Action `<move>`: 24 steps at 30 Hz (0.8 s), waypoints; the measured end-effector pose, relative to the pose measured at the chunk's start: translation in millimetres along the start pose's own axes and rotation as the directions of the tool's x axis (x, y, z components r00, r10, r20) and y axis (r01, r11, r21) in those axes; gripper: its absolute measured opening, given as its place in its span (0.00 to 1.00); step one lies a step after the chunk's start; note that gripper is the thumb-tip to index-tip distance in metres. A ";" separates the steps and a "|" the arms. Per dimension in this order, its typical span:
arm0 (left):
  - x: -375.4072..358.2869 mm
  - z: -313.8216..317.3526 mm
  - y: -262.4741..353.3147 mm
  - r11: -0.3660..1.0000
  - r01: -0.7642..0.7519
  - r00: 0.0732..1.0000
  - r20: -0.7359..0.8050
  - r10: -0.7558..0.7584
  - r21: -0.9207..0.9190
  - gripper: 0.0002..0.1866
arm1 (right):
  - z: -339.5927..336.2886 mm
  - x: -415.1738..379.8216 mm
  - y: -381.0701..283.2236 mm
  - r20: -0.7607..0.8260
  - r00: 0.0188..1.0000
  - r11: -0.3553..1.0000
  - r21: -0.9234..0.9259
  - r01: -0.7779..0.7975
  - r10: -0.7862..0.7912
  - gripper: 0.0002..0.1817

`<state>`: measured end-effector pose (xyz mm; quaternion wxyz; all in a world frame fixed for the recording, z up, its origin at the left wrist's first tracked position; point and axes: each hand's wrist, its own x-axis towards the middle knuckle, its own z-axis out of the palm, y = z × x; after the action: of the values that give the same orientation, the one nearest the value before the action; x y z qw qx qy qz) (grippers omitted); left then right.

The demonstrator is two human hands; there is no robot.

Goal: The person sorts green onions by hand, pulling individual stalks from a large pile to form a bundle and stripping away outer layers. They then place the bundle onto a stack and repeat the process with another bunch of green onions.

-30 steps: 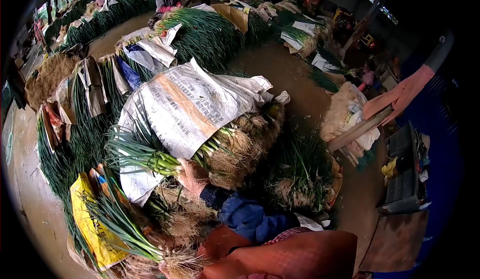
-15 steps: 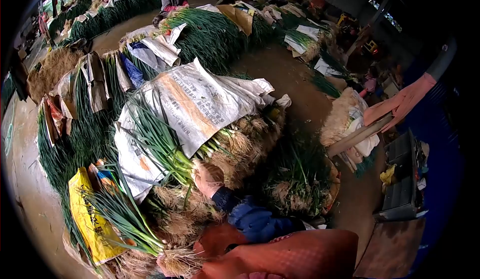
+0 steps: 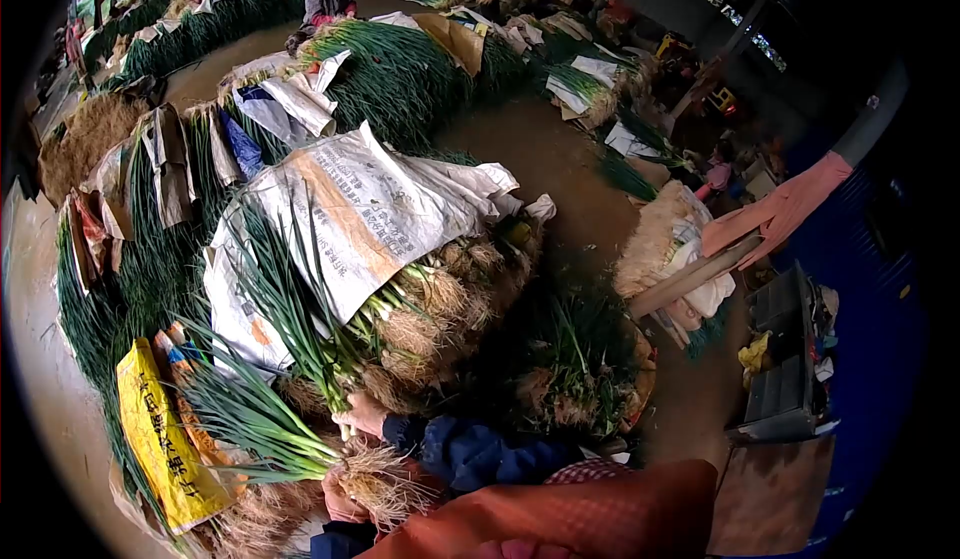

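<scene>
Muddy shed floor (image 3: 560,169); two hands, each grasping one scallion bunch: left hand (image 3: 342,499), right hand (image 3: 365,414).

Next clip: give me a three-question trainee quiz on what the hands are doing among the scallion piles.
1. True or false: both hands hold scallions.
2. Which hand pulls a bunch from the sack-covered pile? A) right B) left
3. Fill in: the yellow sack lies to the ____ of the left hand.

Key:
1. True. The left hand's grip is on a scallion bunch near its roots; the right hand's is on another bunch.
2. A
3. left
</scene>
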<state>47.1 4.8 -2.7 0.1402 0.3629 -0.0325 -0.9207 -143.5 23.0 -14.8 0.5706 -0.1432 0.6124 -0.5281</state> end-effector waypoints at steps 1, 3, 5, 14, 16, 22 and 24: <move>-5.5 12.4 -1.6 0.991 -0.084 0.996 0.018 0.082 0.107 0.20 | -3.6 -10.1 -18.7 -0.136 0.956 0.849 -0.503 0.158 -0.259 0.07; -17.5 37.1 0.5 1.000 -0.019 0.997 0.069 0.019 0.003 0.22 | -28.4 -3.2 13.5 0.010 0.977 0.954 -0.214 0.211 -0.214 0.11; -2.0 4.1 -1.9 0.999 0.027 0.998 0.062 -0.029 0.044 0.22 | -30.8 -52.9 -21.9 -0.039 0.982 0.981 -0.075 0.182 -0.185 0.14; -4.0 19.1 -14.7 0.995 0.061 0.998 -0.016 -0.062 -0.084 0.08 | -37.2 -50.2 -18.1 0.118 0.948 0.204 -0.962 0.184 -0.296 0.14; -8.9 39.1 -15.3 0.982 0.112 0.989 -0.083 -0.125 -0.150 0.08 | -40.4 -69.7 -6.6 0.316 0.886 0.153 -0.911 0.383 -0.339 0.14; -14.0 56.4 -14.8 0.981 0.123 0.991 -0.036 -0.129 -0.150 0.11 | -37.1 -130.2 -50.9 -0.078 0.918 0.881 -0.323 0.346 -0.390 0.11; -9.5 50.5 -20.2 0.965 0.184 0.983 0.046 -0.178 -0.187 0.11 | -46.6 -101.3 -41.3 -0.167 0.976 0.988 -0.086 0.129 -0.142 0.11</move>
<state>14.8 24.7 37.5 0.0891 0.3358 0.0872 -0.9336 -169.6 107.7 64.4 0.4722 -0.1595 0.6676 -0.5531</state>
